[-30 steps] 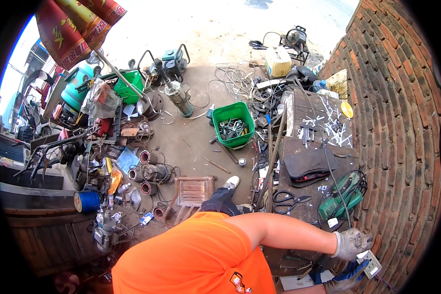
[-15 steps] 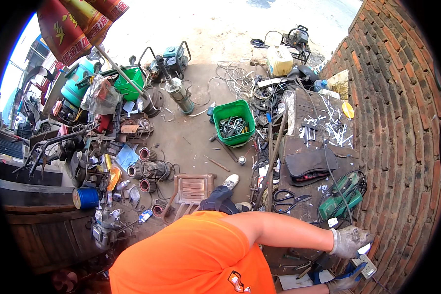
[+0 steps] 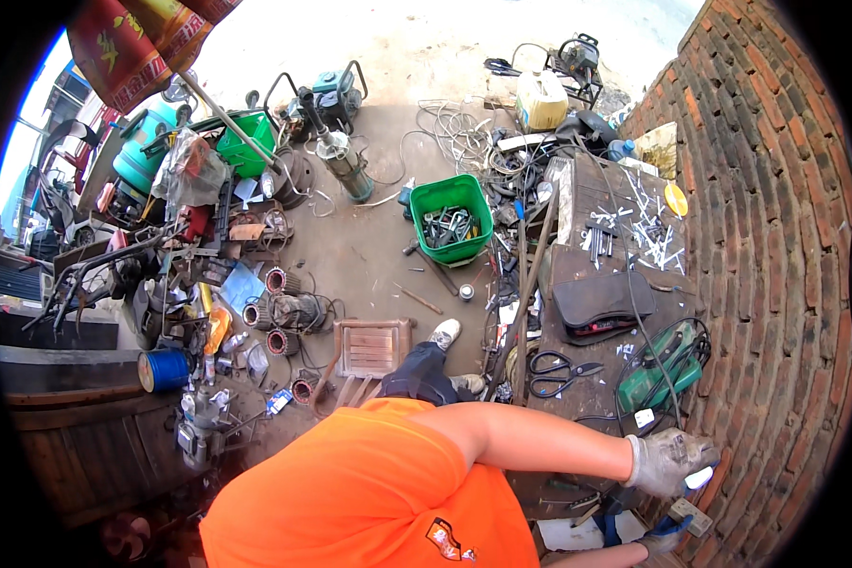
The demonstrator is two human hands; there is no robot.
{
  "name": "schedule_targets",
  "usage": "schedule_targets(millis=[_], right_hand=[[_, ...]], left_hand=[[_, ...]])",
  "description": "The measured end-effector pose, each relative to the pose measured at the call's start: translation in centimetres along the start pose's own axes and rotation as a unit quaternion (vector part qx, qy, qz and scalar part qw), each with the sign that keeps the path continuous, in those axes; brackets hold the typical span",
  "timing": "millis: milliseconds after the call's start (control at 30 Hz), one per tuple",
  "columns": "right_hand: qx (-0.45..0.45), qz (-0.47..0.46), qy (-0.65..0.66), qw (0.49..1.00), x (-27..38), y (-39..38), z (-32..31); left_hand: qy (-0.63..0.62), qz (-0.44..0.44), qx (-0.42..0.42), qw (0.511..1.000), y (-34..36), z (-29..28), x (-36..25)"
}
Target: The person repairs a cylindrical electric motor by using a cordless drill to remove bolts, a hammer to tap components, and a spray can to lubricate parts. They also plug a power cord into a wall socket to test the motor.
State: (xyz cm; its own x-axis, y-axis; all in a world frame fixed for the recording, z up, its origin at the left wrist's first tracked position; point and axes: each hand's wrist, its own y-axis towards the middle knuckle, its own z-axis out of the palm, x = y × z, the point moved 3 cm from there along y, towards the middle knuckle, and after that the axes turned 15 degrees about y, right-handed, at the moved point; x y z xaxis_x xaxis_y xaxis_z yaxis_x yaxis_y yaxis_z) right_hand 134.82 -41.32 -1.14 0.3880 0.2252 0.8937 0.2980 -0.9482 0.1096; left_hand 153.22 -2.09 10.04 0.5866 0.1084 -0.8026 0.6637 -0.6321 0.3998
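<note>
"Down by the brick wall [image 3: 767,312], what's that left hand [image 3: 672,464] got?"

"Grey glove on it, fingers curled in and closed on a small white piece [image 3: 699,478] that pokes out underneath. Most of it's covered up, so I can't say what it is exactly."

"And the right hand [image 3: 665,538]?"

"Just below, also gloved, with blue showing at the fingers. It's got hold of one end of a pale socket block [image 3: 694,517]. The block's next to the wall, just beneath the white piece. Can't see its underside, so no clue whether it's resting on anything."

"What's on the bench [image 3: 570,262] around them?"

"Closest is a green power tool [image 3: 677,346] with its black cord looped about it. Left of that, big black-handled scissors [image 3: 577,371] lying flat, then a black case [image 3: 601,301] just past those. Farther up, loads of loose metal pieces [image 3: 658,232] and a yellow disc [image 3: 675,199] by the wall."

"Anything on the floor?"

"Yep, a green bucket [image 3: 461,256] with metal tools inside, a slatted wooden chair [image 3: 374,348] near the person's leg, and way over left a blue drum [image 3: 164,371] amid a heap of parts."
</note>
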Motion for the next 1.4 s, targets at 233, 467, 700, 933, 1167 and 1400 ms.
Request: schedule_targets(millis=[233, 467, 700, 933, 1167, 1400], right_hand=[[0.128, -0.094, 0.172, 0.972, 8.4, -7.7, 3.5], [0.416, -0.135, 0.254, 0.863, 17.7, -23.1, 15.5], [0.575, -0.191, 0.272, 0.747, 25.6, -35.1, 24.0], [0.428, -0.272, 0.106, 0.855, 30.4, -41.7, 32.2], [0.551, -0.325, 0.057, 0.767, 32.0, -64.0, 52.2], [0.595, -0.342, -0.05, 0.725, 16.6, -78.7, 74.3]], left_hand=[[-0.05, 0.006, -0.109, 0.993, -2.3, -3.1, -0.1], [-0.154, 0.002, -0.242, 0.958, -5.7, -9.1, 0.6], [-0.179, -0.12, -0.272, 0.938, -11.1, -19.8, 4.2], [-0.26, -0.344, -0.235, 0.871, -29.2, -32.2, 19.1], [-0.168, -0.581, -0.304, 0.736, -50.5, -42.7, 33.4], [-0.134, -0.678, -0.269, 0.671, -66.8, -43.6, 44.2]])
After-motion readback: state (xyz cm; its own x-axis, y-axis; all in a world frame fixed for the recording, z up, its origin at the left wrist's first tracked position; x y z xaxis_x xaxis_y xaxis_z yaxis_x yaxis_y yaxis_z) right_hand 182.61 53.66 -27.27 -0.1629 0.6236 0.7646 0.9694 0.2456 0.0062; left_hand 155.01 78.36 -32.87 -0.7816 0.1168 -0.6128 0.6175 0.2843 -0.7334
